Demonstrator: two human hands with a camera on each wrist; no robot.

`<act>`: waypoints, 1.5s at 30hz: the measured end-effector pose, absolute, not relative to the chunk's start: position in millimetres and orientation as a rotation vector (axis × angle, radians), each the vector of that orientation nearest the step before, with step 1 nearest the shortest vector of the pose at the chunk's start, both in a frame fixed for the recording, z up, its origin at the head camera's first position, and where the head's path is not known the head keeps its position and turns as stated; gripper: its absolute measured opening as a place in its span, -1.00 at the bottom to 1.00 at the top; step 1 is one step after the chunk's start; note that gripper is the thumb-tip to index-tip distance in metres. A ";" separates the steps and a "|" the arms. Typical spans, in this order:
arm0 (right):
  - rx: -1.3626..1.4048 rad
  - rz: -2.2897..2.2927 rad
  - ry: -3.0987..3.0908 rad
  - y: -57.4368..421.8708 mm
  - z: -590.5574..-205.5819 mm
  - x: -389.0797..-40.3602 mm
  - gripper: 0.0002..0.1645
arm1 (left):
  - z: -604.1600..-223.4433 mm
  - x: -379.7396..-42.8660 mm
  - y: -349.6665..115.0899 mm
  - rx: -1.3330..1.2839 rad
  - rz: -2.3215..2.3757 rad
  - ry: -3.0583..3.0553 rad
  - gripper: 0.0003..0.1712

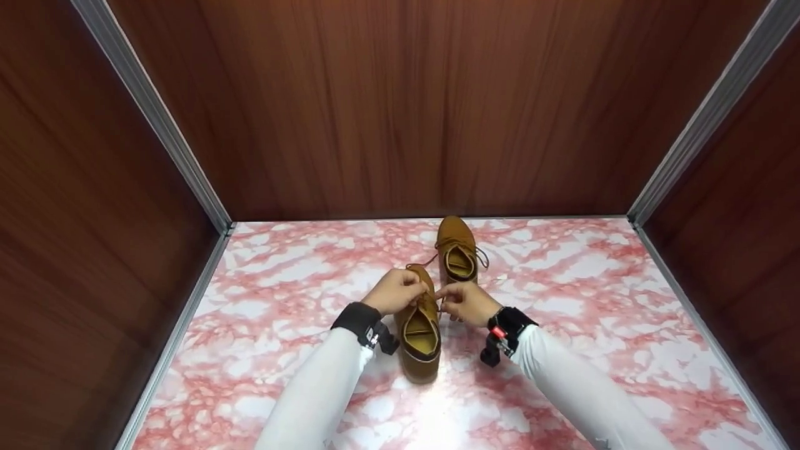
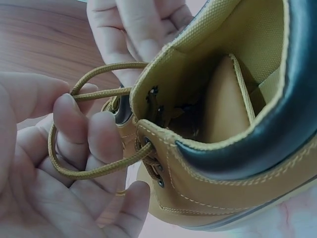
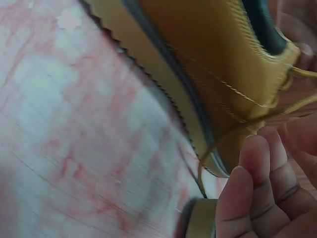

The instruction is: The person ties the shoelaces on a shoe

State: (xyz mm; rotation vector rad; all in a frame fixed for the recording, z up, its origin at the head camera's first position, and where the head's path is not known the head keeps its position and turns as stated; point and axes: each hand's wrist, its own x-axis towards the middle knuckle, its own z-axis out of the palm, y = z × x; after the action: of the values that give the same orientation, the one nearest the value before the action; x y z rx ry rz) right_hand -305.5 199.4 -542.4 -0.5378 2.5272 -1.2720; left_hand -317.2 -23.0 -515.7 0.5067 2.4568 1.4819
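A tan lace-up shoe (image 1: 420, 369) with a dark padded collar stands on the floor, toe pointing away from me. My left hand (image 1: 395, 291) is over its lacing. In the left wrist view, the thumb and forefinger pinch a tan shoelace (image 2: 106, 93), which forms a loop from the eyelets around the fingers. My right hand (image 1: 470, 302) is at the shoe's right side with bent fingers. The right wrist view has its fingertips (image 3: 255, 148) beside a strand of lace; whether they grip it cannot be made out.
A matching tan shoe (image 1: 455, 231) stands farther back to the right, near the back wall, its lace lying loose. Brown wood-grain panels (image 1: 400, 112) with grey metal edging (image 1: 187, 165) enclose the red-and-white marbled floor (image 1: 575, 312) at the back and sides.
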 end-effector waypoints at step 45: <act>-0.445 -1.458 2.418 215.1 -475.8 -311.8 -0.82 | -527.5 -328.3 -32.1 0.289 1.849 2.520 -0.89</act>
State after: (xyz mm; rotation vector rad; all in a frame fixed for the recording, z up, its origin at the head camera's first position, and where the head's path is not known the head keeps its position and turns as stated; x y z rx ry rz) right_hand -311.8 215.1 -475.8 -0.4448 2.4175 -1.4583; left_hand -328.3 -32.1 -527.5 0.2886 2.5197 1.8495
